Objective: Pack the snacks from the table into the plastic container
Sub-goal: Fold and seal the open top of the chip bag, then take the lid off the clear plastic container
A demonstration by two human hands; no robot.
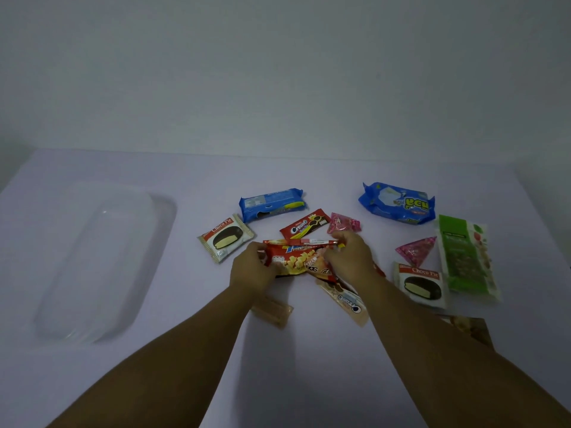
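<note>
Both our hands meet at mid-table on one red chip bag. Left hand pinches its left edge, fingers curled tight on the wrapper; right hand clamps its right edge the same way. Whether the bag is lifted or resting on the table we cannot tell.

Clear container sits at far left, well apart from the snacks, nothing visible inside.

Snacks on the table:
- Choco Pie just left of the left hand.
- Blue cookie pack behind it.
- Red Cream-O pack just behind the chip bag.
- Pink candy pouch beside the right hand's fingertips.
- Large blue pack far right rear.
- Green pack at right edge.
- Pink triangle pouch between the right hand and the green pack.
- Second Choco Pie touching the green pack's near end.
- Pale Cream-O pack between the forearms, partly under the right wrist.
- Tan wafer partly hidden under the left forearm.
</note>
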